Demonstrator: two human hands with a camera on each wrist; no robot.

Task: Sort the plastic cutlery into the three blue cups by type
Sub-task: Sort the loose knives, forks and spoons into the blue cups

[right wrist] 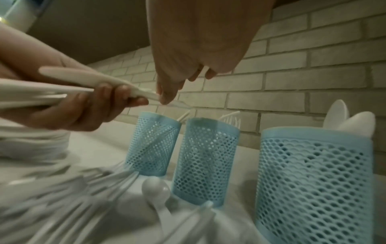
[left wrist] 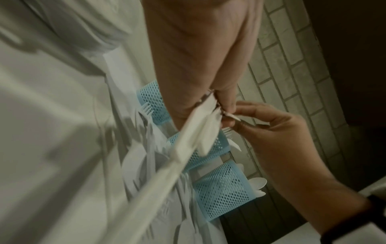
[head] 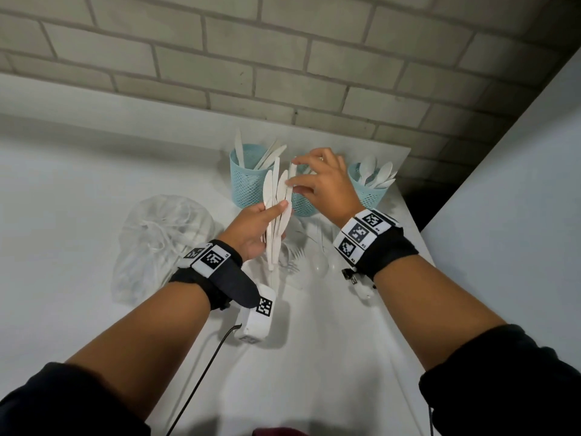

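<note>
Three blue mesh cups stand in a row at the wall: the left cup holds knives, the middle cup forks, the right cup spoons. My left hand grips a fanned bundle of white plastic knives upright in front of the cups. My right hand pinches the blade tip of one knife in that bundle and partly hides the middle cup. The right wrist view shows the knives and the right fingertips on a blade end, above the cups.
Loose white forks and spoons lie on the white table below my hands. A clear plastic bag with more cutlery sits at the left. A brick wall runs behind the cups. The table edge drops off just right of the right cup.
</note>
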